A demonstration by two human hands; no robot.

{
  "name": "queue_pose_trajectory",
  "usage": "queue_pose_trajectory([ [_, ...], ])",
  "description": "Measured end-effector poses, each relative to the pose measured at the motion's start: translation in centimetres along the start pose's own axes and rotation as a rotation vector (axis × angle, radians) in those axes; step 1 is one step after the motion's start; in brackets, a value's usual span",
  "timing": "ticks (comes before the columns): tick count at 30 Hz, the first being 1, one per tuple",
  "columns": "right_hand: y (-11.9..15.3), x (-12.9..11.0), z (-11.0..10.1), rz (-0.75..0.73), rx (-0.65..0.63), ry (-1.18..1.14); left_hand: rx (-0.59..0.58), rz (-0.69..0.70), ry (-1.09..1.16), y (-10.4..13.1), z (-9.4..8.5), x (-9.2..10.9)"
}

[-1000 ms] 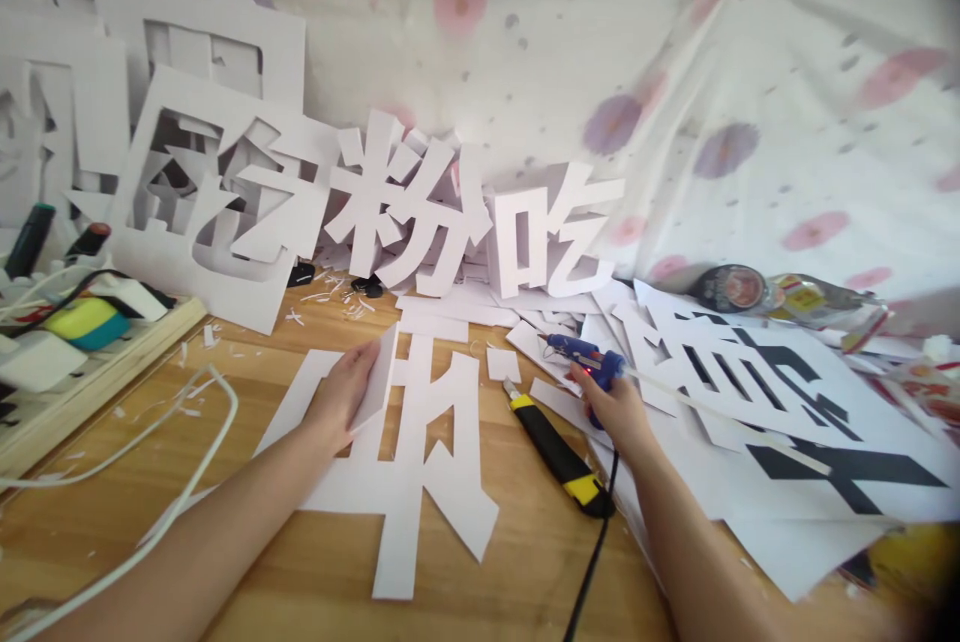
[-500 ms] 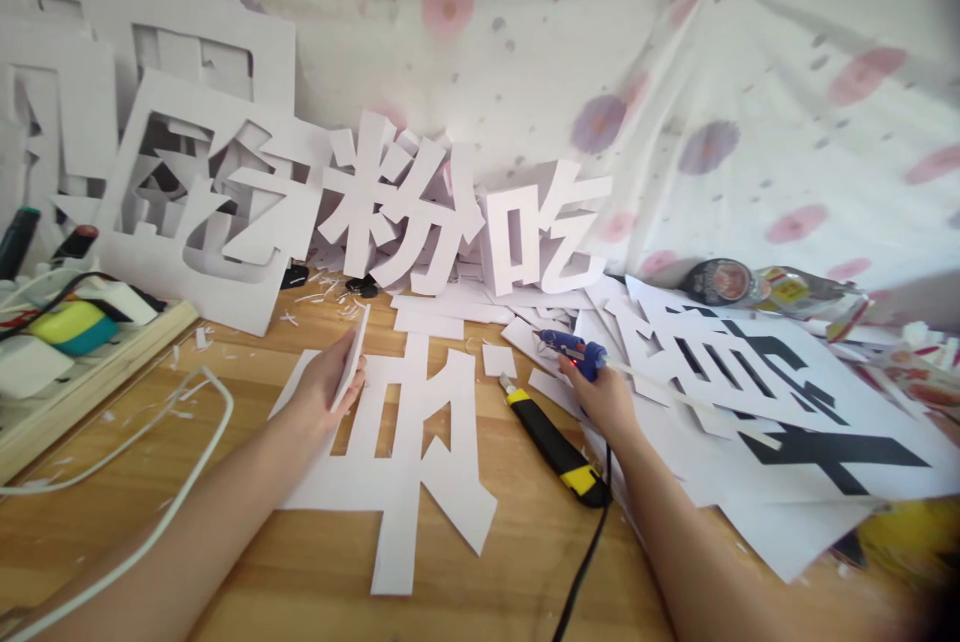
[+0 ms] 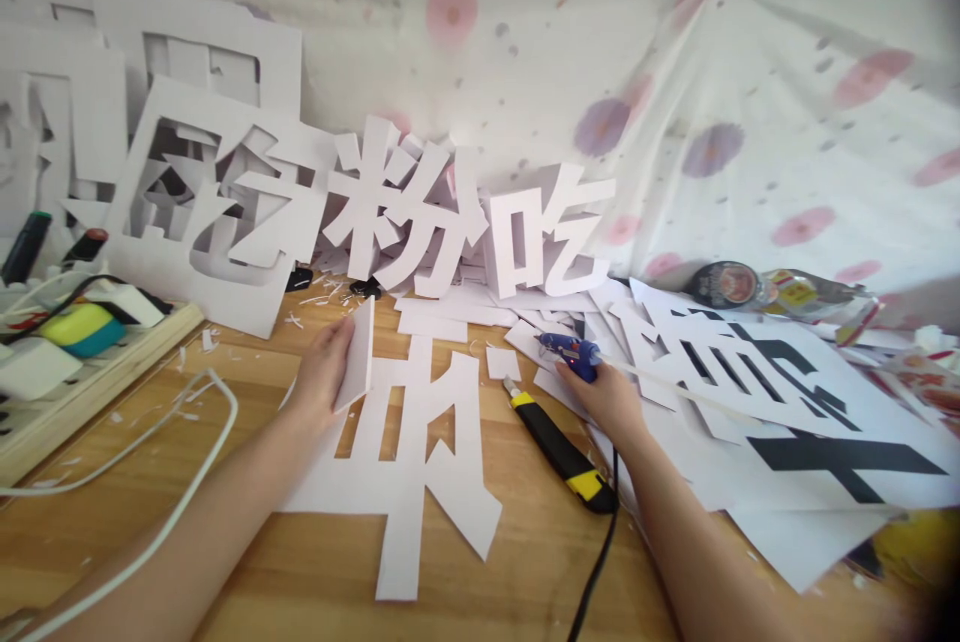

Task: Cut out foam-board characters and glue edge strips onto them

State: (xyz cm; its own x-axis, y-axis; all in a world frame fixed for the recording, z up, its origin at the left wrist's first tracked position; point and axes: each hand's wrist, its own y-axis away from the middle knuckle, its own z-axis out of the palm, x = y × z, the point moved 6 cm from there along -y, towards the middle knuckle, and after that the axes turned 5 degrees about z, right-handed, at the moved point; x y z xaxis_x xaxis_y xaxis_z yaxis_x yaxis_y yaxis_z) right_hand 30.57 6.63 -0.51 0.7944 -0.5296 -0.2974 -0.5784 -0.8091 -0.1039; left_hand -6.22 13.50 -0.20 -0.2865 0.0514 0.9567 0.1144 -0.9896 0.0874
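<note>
Between the fingers of my left hand [image 3: 321,372] is a small white foam board strip [image 3: 361,352], held upright on edge. My right hand [image 3: 600,392] grips a blue hot glue gun [image 3: 568,352], its nozzle pointing left and a glue stick trailing from its back. Flat on the table lies a white cut-out character [image 3: 409,432], partly under my left hand. A black and yellow utility knife [image 3: 559,442] rests between that character and my right forearm. Beside the knife's blade is a small white square [image 3: 502,363].
Finished white raised characters [image 3: 409,207] stand at the back, with cut-out boards [image 3: 217,292] leaning on their left. A power strip [image 3: 90,342] and white cable [image 3: 225,422] are at left. Printed sheets [image 3: 750,372] and a plastic bottle [image 3: 787,289] lie at right.
The strip in my left hand has turned so that more of its flat face shows. My right hand and the glue gun stay nearly in place; the view shifts slightly.
</note>
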Motion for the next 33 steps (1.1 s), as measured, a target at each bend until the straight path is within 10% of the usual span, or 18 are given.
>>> queue_pose_trajectory([
  [12, 2.3, 1.5, -3.8, -0.095, -0.101, 0.184, 0.127, 0.287, -0.175, -1.2, -1.2, 2.5],
  [17, 5.9, 1.7, -4.2, -0.188, -0.379, 0.198, 0.046, 0.472, -0.181, -0.6, -0.8, 5.0],
  [21, 8.9, -3.1, -3.9, -0.366, -0.527, -0.132, -0.197, 0.588, -0.369, 1.4, 0.8, 7.1],
  [27, 11.7, -11.6, -4.5, -0.616, -0.363, -0.548, -0.785, 0.485, -0.664, 4.8, 4.2, 6.8],
  [33, 13.9, -16.8, -2.2, -0.766, -0.348, -0.429, -1.036, 0.545, -0.845, 5.8, 4.7, 5.5],
])
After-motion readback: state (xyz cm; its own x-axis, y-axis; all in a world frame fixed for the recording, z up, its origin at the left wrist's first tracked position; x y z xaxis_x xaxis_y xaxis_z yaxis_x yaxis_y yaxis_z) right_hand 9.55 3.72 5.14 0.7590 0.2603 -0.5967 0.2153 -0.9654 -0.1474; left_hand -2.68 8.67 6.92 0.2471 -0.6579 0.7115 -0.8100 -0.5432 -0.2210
